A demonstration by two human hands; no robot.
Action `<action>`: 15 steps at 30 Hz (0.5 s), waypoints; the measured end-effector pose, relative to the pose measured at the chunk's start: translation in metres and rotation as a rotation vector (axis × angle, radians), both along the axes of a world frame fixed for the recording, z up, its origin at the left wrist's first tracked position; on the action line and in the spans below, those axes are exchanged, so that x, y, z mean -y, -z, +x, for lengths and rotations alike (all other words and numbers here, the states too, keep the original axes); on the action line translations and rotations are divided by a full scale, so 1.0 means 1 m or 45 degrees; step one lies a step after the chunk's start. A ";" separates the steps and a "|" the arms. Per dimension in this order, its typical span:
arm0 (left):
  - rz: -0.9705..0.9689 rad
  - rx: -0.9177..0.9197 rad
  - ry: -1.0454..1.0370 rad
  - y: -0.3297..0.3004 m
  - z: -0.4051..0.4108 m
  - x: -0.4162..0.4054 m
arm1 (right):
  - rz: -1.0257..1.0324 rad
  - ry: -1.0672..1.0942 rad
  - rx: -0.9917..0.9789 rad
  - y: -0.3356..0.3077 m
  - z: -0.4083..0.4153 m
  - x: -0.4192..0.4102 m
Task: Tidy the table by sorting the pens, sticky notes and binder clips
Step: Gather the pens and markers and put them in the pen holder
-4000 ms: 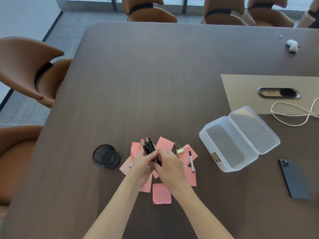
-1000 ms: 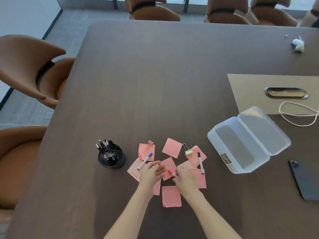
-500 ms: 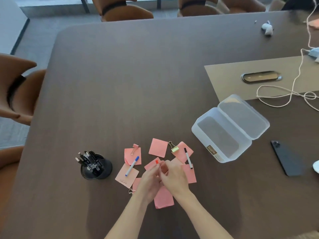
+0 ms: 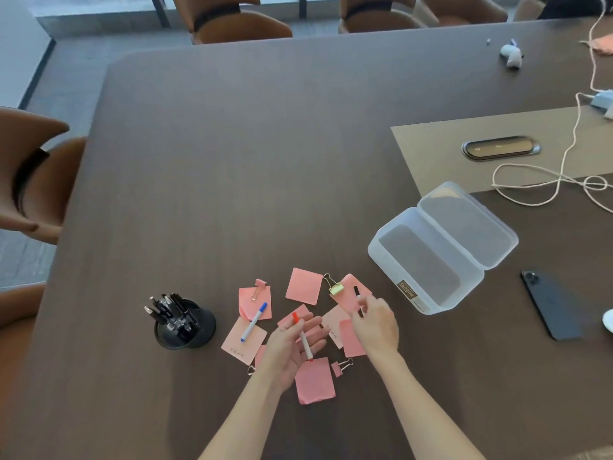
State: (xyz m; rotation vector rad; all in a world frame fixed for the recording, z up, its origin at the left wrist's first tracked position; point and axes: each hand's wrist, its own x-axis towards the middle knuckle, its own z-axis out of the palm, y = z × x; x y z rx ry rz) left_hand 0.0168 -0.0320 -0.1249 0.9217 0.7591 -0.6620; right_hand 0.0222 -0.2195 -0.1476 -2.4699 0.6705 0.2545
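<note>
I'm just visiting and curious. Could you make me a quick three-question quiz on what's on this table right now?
1. True or false: the clear plastic box has its lid open.
2. Which pen lies across the left hand? A red-capped B blue-capped C black-capped
3. What does the black cup hold?

Key
1. True.
2. A, the red-capped pen.
3. Dark pens, standing upright.
</note>
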 end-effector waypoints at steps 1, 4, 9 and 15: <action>0.010 0.000 -0.002 -0.001 0.001 -0.001 | -0.040 -0.005 -0.019 0.004 0.002 0.003; 0.037 -0.002 -0.012 -0.003 0.000 -0.003 | -0.087 -0.011 -0.084 0.017 0.007 0.006; 0.068 -0.042 -0.032 -0.003 -0.001 -0.005 | -0.033 0.047 -0.031 0.018 0.005 0.003; 0.068 -0.059 -0.027 -0.004 0.000 -0.008 | 0.392 0.060 0.182 -0.035 -0.006 -0.025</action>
